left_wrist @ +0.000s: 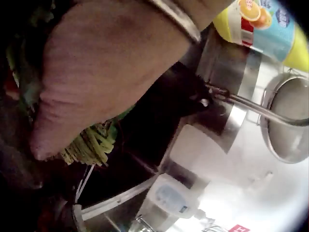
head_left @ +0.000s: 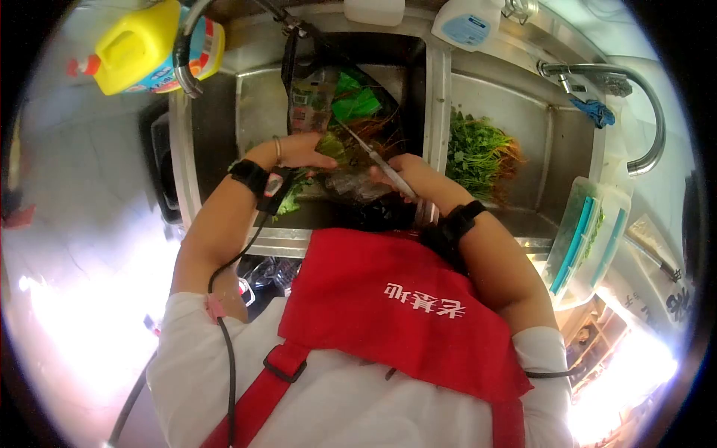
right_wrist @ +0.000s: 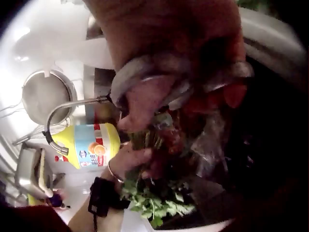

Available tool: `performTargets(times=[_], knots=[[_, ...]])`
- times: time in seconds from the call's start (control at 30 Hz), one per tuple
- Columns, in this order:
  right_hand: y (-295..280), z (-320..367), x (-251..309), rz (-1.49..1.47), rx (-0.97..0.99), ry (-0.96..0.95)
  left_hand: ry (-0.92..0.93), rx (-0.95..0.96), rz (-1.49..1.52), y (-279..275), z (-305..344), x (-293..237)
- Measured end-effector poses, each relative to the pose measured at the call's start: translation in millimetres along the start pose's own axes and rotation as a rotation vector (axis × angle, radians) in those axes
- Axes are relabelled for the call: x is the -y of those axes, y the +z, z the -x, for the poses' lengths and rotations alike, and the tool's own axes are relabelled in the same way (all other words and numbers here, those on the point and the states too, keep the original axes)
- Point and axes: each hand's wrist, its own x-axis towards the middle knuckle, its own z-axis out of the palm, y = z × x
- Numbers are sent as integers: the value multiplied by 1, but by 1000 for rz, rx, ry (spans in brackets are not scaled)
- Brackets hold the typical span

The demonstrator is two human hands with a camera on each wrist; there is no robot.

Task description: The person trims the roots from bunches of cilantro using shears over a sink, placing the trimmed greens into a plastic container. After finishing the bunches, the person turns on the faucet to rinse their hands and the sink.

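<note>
Over the left sink basin, the left hand [head_left: 302, 151] [left_wrist: 101, 63] grips a bunch of green stems [left_wrist: 94, 146] [right_wrist: 146, 140]; its leaves [head_left: 293, 198] [right_wrist: 157, 205] hang below the hand. The right hand [head_left: 409, 176] [right_wrist: 178, 34] has its fingers through the grey handles of scissors [head_left: 396, 178] [right_wrist: 133, 70]. From that hand the metal blade points up and left, above the stems in the head view. Beneath both hands lie clear plastic [head_left: 355, 185] and dark bagging, with a green packet [head_left: 355, 97] and thin brown roots beyond. The left fingertips are partly hidden.
Leafy greens with orange-brown roots [head_left: 478, 153] lie in the right basin. A metal divider [head_left: 437, 112] separates the basins. A yellow bottle [head_left: 138, 48] stands at the back left, a white bottle [head_left: 469, 26] behind, a curved faucet [head_left: 656, 112] and plastic container [head_left: 560, 257] to the right.
</note>
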Motion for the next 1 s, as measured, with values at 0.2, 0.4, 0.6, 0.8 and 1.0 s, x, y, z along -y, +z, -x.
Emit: performTargets(times=[0.2, 0.4, 0.6, 0.8, 1.0], knots=[[-8, 33, 8, -202, -66, -117, 215, -68, 521, -6, 67, -25], [-19, 71, 32, -8, -173, -255, 284, -227, 563, 1, 73, -20], [-21, 80, 45, 255, -223, -269, 290, -280, 234, 1, 66, -19], [-24, 84, 46, 315, -268, -317, 371, -221, 361, 2, 67, -23], [-28, 85, 40, 337, -254, -377, 386, -158, 442, -2, 76, -33]])
